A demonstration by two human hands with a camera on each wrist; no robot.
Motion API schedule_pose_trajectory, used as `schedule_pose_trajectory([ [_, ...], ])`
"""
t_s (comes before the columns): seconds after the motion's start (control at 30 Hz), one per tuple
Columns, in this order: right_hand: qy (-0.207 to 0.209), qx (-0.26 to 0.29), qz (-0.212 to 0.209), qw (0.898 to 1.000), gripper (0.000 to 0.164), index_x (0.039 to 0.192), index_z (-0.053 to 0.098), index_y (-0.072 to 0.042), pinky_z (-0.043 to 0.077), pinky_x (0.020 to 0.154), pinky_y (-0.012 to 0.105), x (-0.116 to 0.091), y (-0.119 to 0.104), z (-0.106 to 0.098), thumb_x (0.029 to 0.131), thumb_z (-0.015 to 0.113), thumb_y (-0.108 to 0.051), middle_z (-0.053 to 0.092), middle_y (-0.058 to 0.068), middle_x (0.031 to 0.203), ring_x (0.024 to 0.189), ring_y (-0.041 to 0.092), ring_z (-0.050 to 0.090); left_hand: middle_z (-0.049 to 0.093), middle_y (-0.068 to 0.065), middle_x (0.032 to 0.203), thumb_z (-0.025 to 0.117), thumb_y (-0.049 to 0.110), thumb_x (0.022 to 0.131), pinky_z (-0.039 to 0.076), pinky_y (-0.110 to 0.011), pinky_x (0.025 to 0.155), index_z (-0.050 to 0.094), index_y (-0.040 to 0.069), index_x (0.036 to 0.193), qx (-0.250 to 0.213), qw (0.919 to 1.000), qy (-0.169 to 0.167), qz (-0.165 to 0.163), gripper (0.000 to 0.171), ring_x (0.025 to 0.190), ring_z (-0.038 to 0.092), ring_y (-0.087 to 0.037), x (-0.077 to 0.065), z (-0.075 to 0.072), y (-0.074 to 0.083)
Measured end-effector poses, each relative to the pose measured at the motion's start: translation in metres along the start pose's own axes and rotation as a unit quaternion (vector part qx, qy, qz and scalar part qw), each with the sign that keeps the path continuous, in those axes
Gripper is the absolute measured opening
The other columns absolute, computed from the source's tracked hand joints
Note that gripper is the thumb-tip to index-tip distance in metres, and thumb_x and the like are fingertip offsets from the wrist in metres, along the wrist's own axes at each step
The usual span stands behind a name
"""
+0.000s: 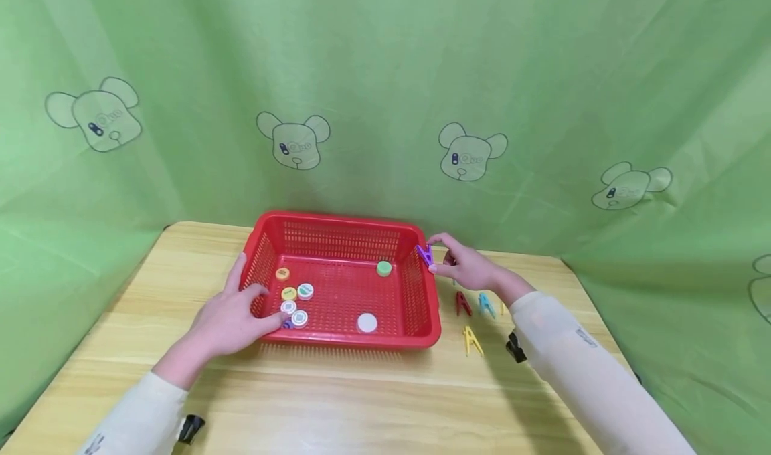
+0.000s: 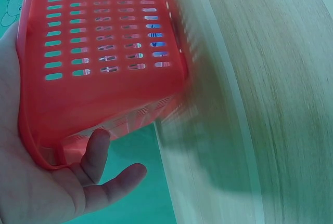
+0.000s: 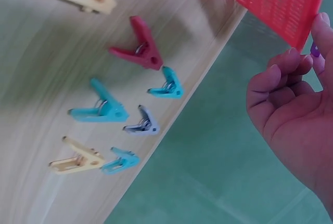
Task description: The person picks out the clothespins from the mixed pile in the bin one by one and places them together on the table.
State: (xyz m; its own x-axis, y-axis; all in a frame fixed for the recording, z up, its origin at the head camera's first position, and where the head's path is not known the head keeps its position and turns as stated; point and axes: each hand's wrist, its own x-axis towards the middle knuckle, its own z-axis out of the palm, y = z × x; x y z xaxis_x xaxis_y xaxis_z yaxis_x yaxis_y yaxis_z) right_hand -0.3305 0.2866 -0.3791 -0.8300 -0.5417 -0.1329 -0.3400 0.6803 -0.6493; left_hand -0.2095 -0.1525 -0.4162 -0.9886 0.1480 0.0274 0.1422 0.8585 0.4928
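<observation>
A red plastic basket (image 1: 343,338) with slotted walls holds several round bottle caps, among them a green cap (image 1: 384,268) and a white cap (image 1: 367,322). My left hand (image 1: 231,314) grips the basket's left end, thumb over the front rim; in the left wrist view the rim lies against the palm. At the basket's right rim, my right hand (image 1: 470,264) pinches a purple clothespin (image 1: 425,254) between thumb and index finger. In the right wrist view, only a small part of this clothespin shows beside the fingers, and the other fingers are curled.
Right of the basket lie several loose clothespins, including a red clothespin (image 1: 462,304), a blue clothespin (image 1: 486,304) and a yellow clothespin (image 1: 472,341). The wooden table (image 1: 337,401) extends in front. Green curtains (image 1: 385,73) hang close behind and along both sides.
</observation>
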Motion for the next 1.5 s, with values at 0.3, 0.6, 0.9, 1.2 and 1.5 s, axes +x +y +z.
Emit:
schedule_pose_trajectory([
  [0.3,0.011,-0.016,0.001,1.000,0.046,0.139,0.038,-0.008,0.045,0.060,0.036,-0.016,0.017,-0.003,0.101,0.063,-0.018,0.050,0.007,0.073,0.067,0.021,0.048,0.000,-0.023,0.164,0.073,0.061,0.080,0.055,-0.051,0.071,0.066,0.002,0.121,0.001,1.0000,0.001,0.001,0.072,0.098,0.061,-0.041,0.000,-0.002,0.001],
  [0.6,0.016,-0.012,0.017,1.000,0.047,0.139,0.039,-0.008,0.043,0.060,0.035,-0.034,0.031,-0.002,0.101,0.063,-0.018,0.049,0.007,0.071,0.066,0.021,0.047,0.000,-0.022,0.163,0.074,0.059,0.080,0.055,-0.050,0.071,0.065,0.001,0.123,-0.003,1.0000,-0.003,0.000,0.073,0.098,0.060,-0.040,0.000,-0.001,0.000],
  [0.9,0.022,-0.006,0.021,1.000,0.046,0.138,0.039,-0.012,0.042,0.053,0.032,-0.054,0.044,0.003,0.100,0.064,-0.015,0.048,0.004,0.068,0.058,0.017,0.045,0.001,-0.024,0.163,0.073,0.059,0.081,0.055,-0.049,0.070,0.065,0.002,0.122,0.000,1.0000,-0.001,0.004,0.072,0.094,0.062,-0.039,-0.001,-0.001,0.001],
  [1.2,0.025,-0.019,0.023,0.999,0.043,0.136,0.039,-0.012,0.041,0.055,0.030,-0.074,0.055,0.008,0.100,0.063,-0.014,0.046,0.004,0.069,0.063,0.018,0.044,0.001,-0.024,0.163,0.072,0.061,0.081,0.055,-0.051,0.071,0.065,0.002,0.122,0.003,1.0000,0.001,0.009,0.073,0.097,0.061,-0.042,-0.001,0.000,0.000],
  [1.5,0.026,-0.002,0.046,0.999,0.053,0.143,0.036,-0.009,0.041,0.056,0.030,-0.094,0.070,0.016,0.100,0.064,-0.018,0.045,0.003,0.070,0.064,0.018,0.043,0.000,-0.024,0.163,0.073,0.060,0.081,0.055,-0.050,0.071,0.064,0.002,0.123,0.001,1.0000,-0.001,0.006,0.073,0.094,0.062,-0.040,0.000,0.000,-0.001],
])
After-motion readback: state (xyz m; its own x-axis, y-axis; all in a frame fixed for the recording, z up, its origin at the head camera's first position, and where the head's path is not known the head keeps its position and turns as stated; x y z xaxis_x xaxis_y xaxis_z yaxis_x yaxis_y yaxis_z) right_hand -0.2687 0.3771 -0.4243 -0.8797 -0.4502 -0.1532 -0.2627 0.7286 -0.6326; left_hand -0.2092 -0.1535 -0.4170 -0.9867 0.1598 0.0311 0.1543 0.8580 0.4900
